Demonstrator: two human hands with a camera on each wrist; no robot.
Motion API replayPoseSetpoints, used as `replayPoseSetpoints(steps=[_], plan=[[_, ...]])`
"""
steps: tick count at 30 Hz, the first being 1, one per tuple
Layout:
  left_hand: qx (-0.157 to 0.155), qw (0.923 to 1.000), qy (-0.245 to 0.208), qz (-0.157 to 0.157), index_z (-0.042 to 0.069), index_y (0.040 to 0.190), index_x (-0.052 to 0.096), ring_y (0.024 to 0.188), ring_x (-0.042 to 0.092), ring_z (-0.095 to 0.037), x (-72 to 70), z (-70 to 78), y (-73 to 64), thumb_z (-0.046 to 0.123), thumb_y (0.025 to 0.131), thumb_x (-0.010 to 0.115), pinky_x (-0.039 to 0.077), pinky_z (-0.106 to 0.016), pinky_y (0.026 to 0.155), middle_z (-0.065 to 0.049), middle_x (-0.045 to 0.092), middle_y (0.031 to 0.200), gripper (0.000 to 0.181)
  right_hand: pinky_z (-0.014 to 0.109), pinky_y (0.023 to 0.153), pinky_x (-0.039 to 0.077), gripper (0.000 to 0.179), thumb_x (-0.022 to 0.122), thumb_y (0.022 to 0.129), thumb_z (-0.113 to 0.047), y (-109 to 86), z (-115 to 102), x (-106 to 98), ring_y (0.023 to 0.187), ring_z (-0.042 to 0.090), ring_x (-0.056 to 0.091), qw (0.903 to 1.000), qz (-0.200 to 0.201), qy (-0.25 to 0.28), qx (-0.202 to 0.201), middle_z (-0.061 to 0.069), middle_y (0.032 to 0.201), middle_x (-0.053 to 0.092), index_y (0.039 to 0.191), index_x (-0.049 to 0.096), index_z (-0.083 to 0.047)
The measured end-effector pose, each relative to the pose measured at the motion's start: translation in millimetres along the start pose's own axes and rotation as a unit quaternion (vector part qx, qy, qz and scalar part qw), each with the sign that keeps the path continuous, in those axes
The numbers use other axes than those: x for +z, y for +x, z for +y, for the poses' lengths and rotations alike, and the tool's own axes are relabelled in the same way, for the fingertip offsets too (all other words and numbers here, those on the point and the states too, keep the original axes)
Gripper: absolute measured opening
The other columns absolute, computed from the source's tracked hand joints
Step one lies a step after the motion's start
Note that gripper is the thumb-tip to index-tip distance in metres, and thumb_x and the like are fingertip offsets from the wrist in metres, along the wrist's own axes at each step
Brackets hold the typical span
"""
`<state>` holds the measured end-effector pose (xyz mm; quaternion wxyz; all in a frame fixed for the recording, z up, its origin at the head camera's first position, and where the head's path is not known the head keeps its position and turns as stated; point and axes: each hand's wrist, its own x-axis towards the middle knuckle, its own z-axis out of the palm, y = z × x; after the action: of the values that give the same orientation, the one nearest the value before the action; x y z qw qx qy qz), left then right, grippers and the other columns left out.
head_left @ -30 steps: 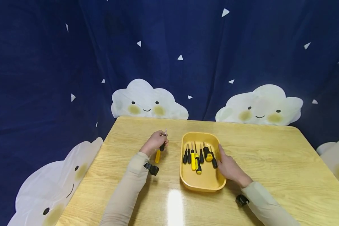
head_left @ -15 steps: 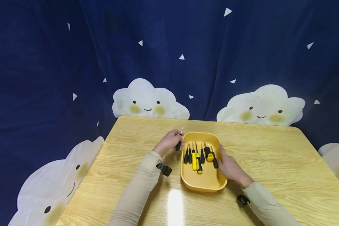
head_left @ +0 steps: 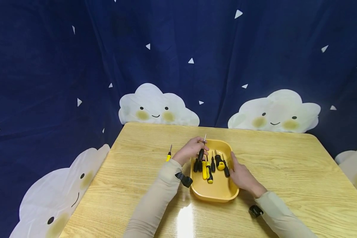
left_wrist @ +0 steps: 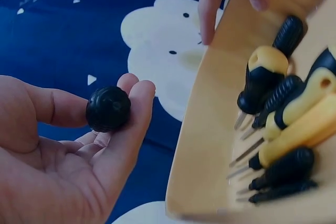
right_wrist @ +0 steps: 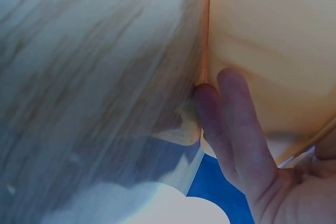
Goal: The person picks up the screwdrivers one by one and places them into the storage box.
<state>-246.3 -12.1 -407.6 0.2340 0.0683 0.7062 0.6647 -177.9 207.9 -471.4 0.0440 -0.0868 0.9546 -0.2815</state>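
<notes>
My left hand (head_left: 193, 148) pinches a black-handled screwdriver (head_left: 201, 154) over the left back part of a yellow plastic tray (head_left: 213, 195). Its metal shaft points away toward the back of the table. Seen end-on in the left wrist view, the black handle (left_wrist: 108, 109) sits between thumb and fingers. My right hand (head_left: 243, 177) grips the tray's right wall, thumb inside and fingers along the outside. Several screwdrivers lie in the tray side by side, among them a yellow-handled one (head_left: 204, 171), a stubby black-and-yellow one (head_left: 219, 163) and a black one (head_left: 213, 166).
A yellow-and-black screwdriver (head_left: 169, 156) lies on the wooden table (head_left: 285, 158) left of the tray, partly hidden by my left forearm. Behind the table hangs a dark blue curtain (head_left: 172, 33) with white clouds.
My left hand has carried the black screwdriver rightward, from the table left of the tray to over the tray. My right hand stays on the tray's right side.
</notes>
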Motion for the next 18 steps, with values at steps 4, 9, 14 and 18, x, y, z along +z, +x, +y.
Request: replayPoseSetpoints(steps=[4, 9, 14, 18], plan=[[-0.008, 1.0, -0.002, 0.001, -0.002, 0.115, 0.05, 0.074, 0.061, -0.021, 9.6, -0.6, 5.9, 0.004, 0.097, 0.041, 0.053, -0.047, 0.075, -0.022, 0.061, 0.099, 0.021, 0.04, 0.067, 0.047, 0.071, 0.042, 0.094, -0.007, 0.2, 1, -1, 0.065, 0.021, 0.055, 1.0, 0.001, 0.0, 0.0, 0.033, 0.098, 0.061, 0.15, 0.001, 0.002], [-0.022, 0.9998, -0.003, 0.004, 0.0, 0.114, 0.049, 0.081, 0.063, -0.029, 23.2, -3.1, 10.1, 0.003, 0.097, 0.042, 0.054, -0.044, 0.073, -0.024, 0.061, 0.101, 0.019, 0.035, 0.06, 0.046, 0.071, 0.042, 0.094, -0.008, -0.2, 1, -1, 0.058, 0.018, 0.054, 0.9998, -0.005, 0.012, 0.011, 0.027, 0.087, 0.062, 0.15, 0.0, 0.001], [-0.026, 0.9995, 0.014, 0.014, 0.002, 0.109, 0.05, 0.089, 0.063, -0.034, 35.4, -4.2, 14.0, 0.004, 0.097, 0.043, 0.053, -0.046, 0.077, -0.02, 0.062, 0.096, 0.014, 0.035, 0.058, 0.045, 0.072, 0.043, 0.092, -0.007, 0.2, 1, 0, 0.056, 0.019, 0.053, 0.9999, 0.003, 0.013, 0.003, 0.015, 0.07, 0.058, 0.15, 0.002, 0.002], [-0.031, 0.999, 0.027, 0.018, -0.002, 0.114, 0.051, 0.09, 0.063, -0.035, 41.0, -8.2, 19.3, 0.002, 0.096, 0.043, 0.053, -0.045, 0.076, -0.021, 0.062, 0.096, 0.02, 0.04, 0.064, 0.047, 0.071, 0.045, 0.091, -0.004, -0.1, 2, 0, 0.06, 0.02, 0.053, 0.9998, 0.012, 0.006, -0.012, 0.021, 0.078, 0.061, 0.149, 0.005, 0.006]])
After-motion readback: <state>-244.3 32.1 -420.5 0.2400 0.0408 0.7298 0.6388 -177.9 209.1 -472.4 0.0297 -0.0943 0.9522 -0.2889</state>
